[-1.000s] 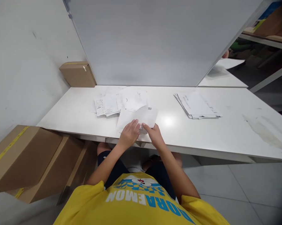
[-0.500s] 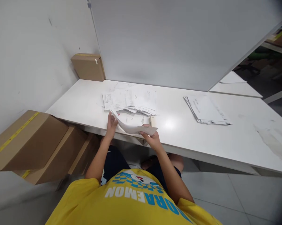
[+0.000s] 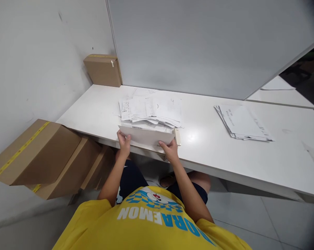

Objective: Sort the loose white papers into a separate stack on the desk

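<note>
Between my hands, a white sheet of paper [image 3: 146, 136] with a small strip of dark print is held up at the table's front edge. My left hand [image 3: 124, 143] pinches its left end, thumb on the near face. At the right end, my right hand [image 3: 169, 149] grips it the same way. Just beyond lies a spread stack of printed papers [image 3: 139, 108]. A small cream-coloured block [image 3: 177, 136] sits beside my right hand, its kind unclear.
A second pile of papers [image 3: 242, 121] lies on the right of the white table [image 3: 198, 152]. A cardboard box [image 3: 103, 71] stands in the back left corner. Larger cardboard boxes [image 3: 39, 152] are stacked off the table's left end. A grey panel [image 3: 185, 45] rises behind.
The sheet was curved and seen partly edge-on; now it is stretched flat with its broad face towards me. Both hands still hold its ends. The view has shifted slightly.
</note>
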